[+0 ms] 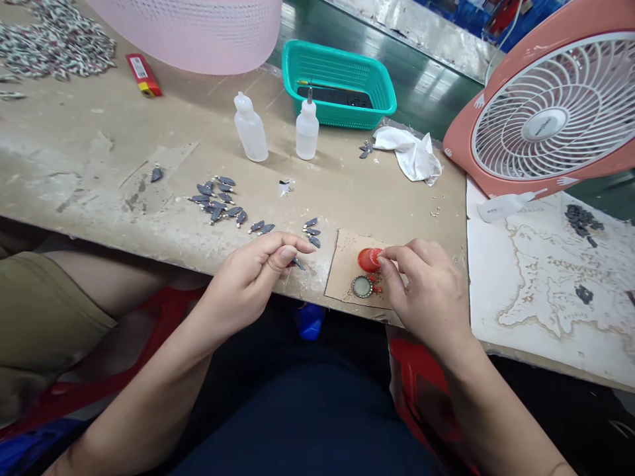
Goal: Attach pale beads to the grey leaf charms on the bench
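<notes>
Right hand [426,291] pinches red cap [370,260]; left hand [248,281] beside charms [311,233].

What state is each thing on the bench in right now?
Left hand: curled, thumb against fingers.
Right hand: fingertips closed on red rounded piece.
Round metal bezel: lying flat on brown card.
Frosted bottle: upright, capped.
Needle-tip bottle: upright.
Third bottle: on its side on white paper.
White cloth: crumpled.
Desk fan: standing; running or not, cannot tell.
</notes>
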The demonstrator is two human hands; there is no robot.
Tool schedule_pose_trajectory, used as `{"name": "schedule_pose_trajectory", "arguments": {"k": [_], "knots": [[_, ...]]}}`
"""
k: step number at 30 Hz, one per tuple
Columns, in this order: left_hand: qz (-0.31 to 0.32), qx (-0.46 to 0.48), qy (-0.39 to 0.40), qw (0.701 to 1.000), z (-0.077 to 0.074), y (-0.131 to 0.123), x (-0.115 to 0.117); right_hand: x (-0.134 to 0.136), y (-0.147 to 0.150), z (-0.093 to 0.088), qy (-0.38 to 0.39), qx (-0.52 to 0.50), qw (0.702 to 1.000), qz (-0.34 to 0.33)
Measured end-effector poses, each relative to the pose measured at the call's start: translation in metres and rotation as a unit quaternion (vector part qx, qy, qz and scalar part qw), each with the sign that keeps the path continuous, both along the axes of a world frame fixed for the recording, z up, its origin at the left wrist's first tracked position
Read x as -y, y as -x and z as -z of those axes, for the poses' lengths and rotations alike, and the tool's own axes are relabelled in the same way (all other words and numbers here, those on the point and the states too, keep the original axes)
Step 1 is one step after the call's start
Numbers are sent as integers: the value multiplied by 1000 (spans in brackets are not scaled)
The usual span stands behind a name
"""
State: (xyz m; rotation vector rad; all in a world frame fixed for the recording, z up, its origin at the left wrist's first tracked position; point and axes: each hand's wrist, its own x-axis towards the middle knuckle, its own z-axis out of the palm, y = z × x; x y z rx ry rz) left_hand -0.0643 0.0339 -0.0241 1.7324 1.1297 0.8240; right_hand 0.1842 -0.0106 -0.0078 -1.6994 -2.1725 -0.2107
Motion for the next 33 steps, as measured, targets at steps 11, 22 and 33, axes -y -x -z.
{"name": "schedule_pose_trajectory", "arguments": {"k": [11,22,33], "knots": [[65,116,105,986,1,-2,1,2,0,-2,53,-186,981,19],[31,209,157,965,5,-11,2,19,-7,-10,141,-548,821,79],[0,361,212,908,5,-26,12,44,-15,25,-7,-88,992,91]]}}
